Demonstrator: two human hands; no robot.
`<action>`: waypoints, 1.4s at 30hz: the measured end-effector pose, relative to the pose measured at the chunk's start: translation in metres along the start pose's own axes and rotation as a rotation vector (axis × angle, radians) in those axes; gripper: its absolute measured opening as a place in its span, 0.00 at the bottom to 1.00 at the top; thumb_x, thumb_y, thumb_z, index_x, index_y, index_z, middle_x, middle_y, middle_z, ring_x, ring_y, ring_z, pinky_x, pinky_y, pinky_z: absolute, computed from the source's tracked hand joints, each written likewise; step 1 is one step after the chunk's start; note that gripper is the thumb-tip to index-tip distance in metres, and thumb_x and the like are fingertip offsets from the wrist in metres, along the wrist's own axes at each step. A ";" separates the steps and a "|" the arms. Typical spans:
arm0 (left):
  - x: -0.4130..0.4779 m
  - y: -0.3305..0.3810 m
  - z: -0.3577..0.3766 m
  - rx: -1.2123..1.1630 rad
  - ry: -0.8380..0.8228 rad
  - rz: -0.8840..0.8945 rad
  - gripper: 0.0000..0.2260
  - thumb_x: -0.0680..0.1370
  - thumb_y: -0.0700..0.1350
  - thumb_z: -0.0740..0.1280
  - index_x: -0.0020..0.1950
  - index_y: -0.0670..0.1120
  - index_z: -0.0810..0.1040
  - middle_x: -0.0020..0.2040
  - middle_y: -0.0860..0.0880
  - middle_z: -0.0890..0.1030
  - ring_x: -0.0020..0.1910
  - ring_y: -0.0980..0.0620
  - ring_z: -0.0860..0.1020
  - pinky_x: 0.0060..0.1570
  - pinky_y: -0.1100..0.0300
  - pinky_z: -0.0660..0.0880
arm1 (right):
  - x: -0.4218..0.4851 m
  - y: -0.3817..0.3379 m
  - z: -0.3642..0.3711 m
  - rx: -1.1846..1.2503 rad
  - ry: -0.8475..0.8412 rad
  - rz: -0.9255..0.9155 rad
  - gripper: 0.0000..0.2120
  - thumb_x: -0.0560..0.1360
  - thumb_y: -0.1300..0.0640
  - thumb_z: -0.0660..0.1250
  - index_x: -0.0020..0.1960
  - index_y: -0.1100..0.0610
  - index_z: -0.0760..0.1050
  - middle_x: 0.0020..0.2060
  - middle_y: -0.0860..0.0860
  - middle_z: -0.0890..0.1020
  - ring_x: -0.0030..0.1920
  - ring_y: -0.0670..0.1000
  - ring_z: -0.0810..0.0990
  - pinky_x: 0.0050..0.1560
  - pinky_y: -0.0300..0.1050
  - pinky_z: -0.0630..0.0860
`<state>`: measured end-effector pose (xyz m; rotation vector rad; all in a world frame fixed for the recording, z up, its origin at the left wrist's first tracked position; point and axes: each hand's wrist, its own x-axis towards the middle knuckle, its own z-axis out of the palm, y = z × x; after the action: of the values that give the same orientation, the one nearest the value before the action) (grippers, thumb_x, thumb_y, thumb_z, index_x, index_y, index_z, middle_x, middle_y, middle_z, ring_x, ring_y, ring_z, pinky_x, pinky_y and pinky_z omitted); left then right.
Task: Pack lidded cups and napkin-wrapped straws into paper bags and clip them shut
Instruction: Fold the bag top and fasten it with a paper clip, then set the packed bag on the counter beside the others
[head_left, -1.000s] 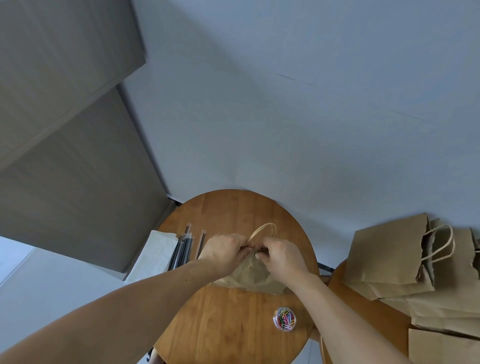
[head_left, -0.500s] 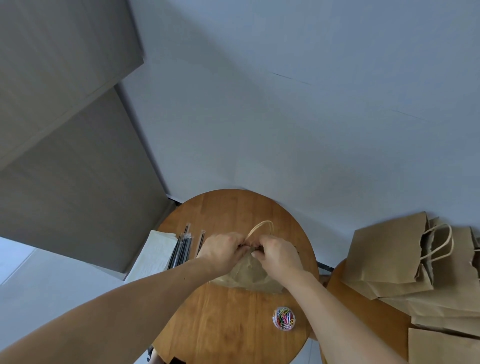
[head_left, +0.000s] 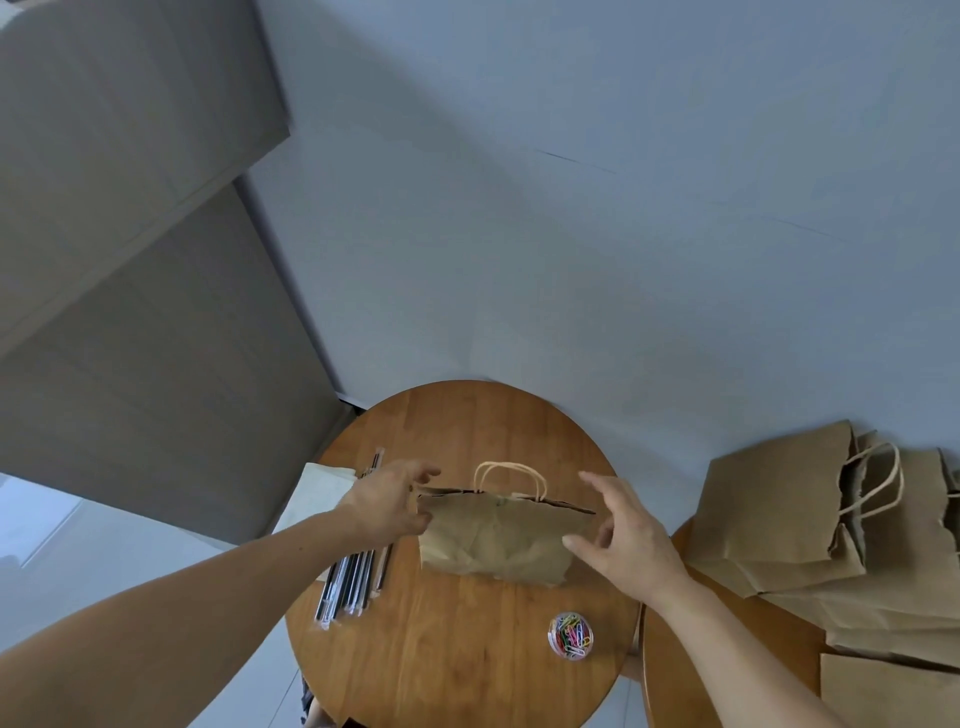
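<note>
No text, label or number can be read anywhere (the paper bag between the hands is plain brown).

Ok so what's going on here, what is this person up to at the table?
A person is packing bags at a round wooden table. A brown paper bag sits in the middle, and its mouth looks closed. The left hand is at the bag's left end and the right hand at its right end, fingers spread, with no firm grip visible. Wrapped straws lie to the left, and a tub of coloured paper clips sits nearer the person.
</note>
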<state>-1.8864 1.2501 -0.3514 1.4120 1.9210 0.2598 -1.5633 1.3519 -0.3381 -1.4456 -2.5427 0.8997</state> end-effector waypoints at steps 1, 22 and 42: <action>-0.001 -0.004 0.001 0.008 0.003 -0.022 0.25 0.72 0.52 0.72 0.68 0.59 0.72 0.61 0.59 0.76 0.55 0.60 0.75 0.53 0.63 0.74 | -0.001 0.004 0.004 -0.007 -0.061 0.027 0.33 0.72 0.39 0.71 0.73 0.39 0.61 0.63 0.32 0.64 0.46 0.37 0.76 0.51 0.39 0.78; -0.059 0.042 -0.133 -0.321 0.352 0.014 0.10 0.82 0.49 0.62 0.48 0.44 0.78 0.42 0.46 0.83 0.44 0.47 0.81 0.47 0.49 0.75 | 0.041 -0.124 -0.059 0.454 0.490 0.094 0.10 0.80 0.50 0.66 0.43 0.54 0.76 0.24 0.50 0.78 0.28 0.43 0.77 0.33 0.38 0.69; -0.263 0.027 -0.451 -0.422 1.096 0.513 0.13 0.82 0.50 0.60 0.47 0.43 0.77 0.38 0.49 0.78 0.40 0.46 0.76 0.45 0.48 0.75 | 0.046 -0.531 -0.210 0.636 1.092 -0.327 0.07 0.77 0.50 0.66 0.46 0.53 0.76 0.37 0.40 0.76 0.38 0.41 0.75 0.44 0.38 0.71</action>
<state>-2.1251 1.1373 0.0995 1.5626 1.9965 1.8772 -1.9196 1.2807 0.1046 -0.8804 -1.4238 0.5312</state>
